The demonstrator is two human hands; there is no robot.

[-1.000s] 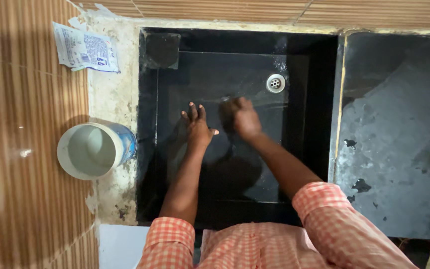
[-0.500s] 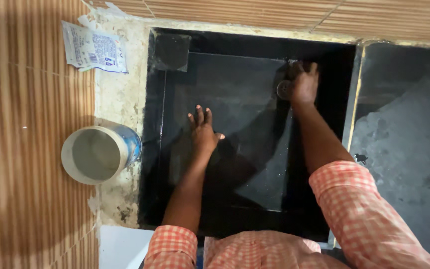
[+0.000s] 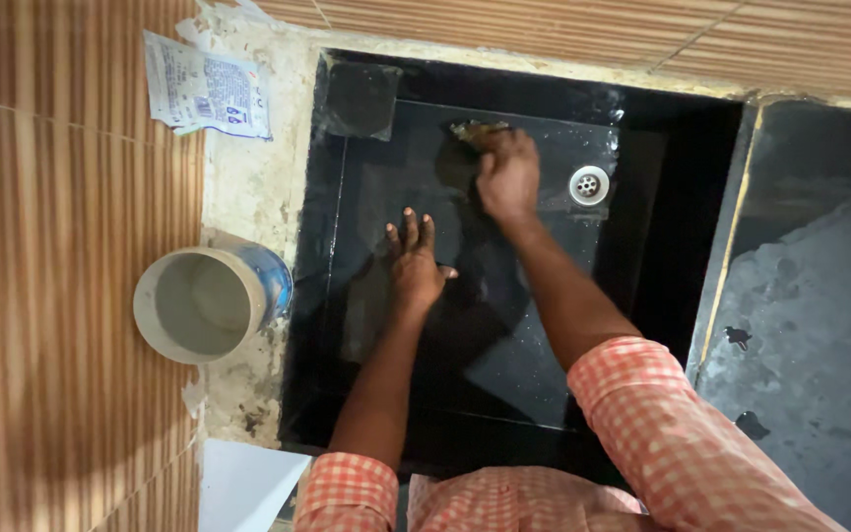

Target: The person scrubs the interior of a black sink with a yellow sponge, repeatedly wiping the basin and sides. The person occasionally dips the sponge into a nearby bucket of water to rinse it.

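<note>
Black stone sink (image 3: 642, 246), square, sunk into a rough cement surround, wet and glossy across the floor. Right hand (image 3: 507, 175) closed around a small scrubbing pad (image 3: 475, 129), dull greenish-brown, only its far edge showing past the knuckles; pad pressed to the sink floor near the back wall, left of the metal drain (image 3: 588, 184) and apart from it. Left hand (image 3: 416, 261) spread flat, fingers open, palm down on the sink floor near the middle, holding nothing, bracing the body. Step in hand, by my reading: scrubbing the far part of the basin floor. Next stroke would call for steady downward pressure and a sweep along the back wall or toward the drain, with the flat hand kept planted since the surface looks slick. Sink surface shows streaks and water sheen; a darker square patch sits in the back left corner. On the surround to the left, a white plastic tub (image 3: 211, 303) with a blue side, open, apparently empty; a torn printed sachet (image 3: 207, 97) lies further back. Grey wet slab (image 3: 819, 296) to the right.
</note>
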